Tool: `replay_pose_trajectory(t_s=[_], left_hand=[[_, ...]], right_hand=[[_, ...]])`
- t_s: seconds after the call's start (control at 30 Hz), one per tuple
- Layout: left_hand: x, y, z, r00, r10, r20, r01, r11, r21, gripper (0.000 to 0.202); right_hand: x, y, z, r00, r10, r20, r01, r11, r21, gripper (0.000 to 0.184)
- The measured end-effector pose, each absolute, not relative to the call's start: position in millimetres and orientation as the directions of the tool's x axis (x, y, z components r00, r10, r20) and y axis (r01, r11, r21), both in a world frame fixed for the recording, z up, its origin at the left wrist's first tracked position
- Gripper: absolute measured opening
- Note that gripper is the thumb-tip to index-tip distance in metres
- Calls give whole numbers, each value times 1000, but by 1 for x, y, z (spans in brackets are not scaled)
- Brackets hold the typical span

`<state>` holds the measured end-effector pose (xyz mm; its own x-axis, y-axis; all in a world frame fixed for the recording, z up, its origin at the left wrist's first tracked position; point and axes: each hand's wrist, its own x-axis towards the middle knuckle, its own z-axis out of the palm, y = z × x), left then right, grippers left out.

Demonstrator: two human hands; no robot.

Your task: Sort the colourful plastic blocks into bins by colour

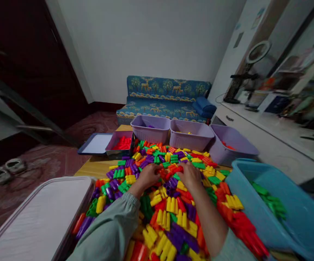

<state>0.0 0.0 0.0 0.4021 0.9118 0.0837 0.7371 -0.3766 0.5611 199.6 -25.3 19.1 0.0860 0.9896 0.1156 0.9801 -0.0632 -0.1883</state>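
Colourful plastic building blocks [171, 204] in yellow, green, purple, orange and red cover the table in a thick layer. Over the middle of this heap, my left hand [148, 177] has its fingers curled at a red block [161, 171], which they partly hide. Close by on the right, my right hand [191, 177] pinches another red block [176, 169] between thumb and fingers. The two hands are a short way apart, with loose red and orange pieces between them. Some pieces lie under my forearms and are covered by them.
Three lilac bins [151, 135] line the far edge, holding a few pieces. A blue bin [290, 217] with green blocks stands right. A smaller box [110, 148] of red blocks sits far left beside a blue-rimmed lid [97, 143]. A white lid [34, 217] lies near left.
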Motion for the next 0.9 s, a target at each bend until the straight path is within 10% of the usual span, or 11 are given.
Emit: replay_pose_trajectory(t_s=[0.33,0.57,0.77,0.9], left_hand=[[9,-6,13,353,935,-25,833,-302,463,41],[10,-6,-10,226,961,160,744,-276,609,29],[8,2,-21,23,989,145,151,-147,978,26],[9,-2,-12,118,991,-68,-374,108,921,30]], right_hand=[[191,-32,10,69,960,271,954,16,-300,14],[192,-24,-5,63,901,429,779,224,-586,16],[187,-28,-7,-199,939,281,850,308,-427,15],[186,-30,-4,-216,948,233,877,293,-381,16]])
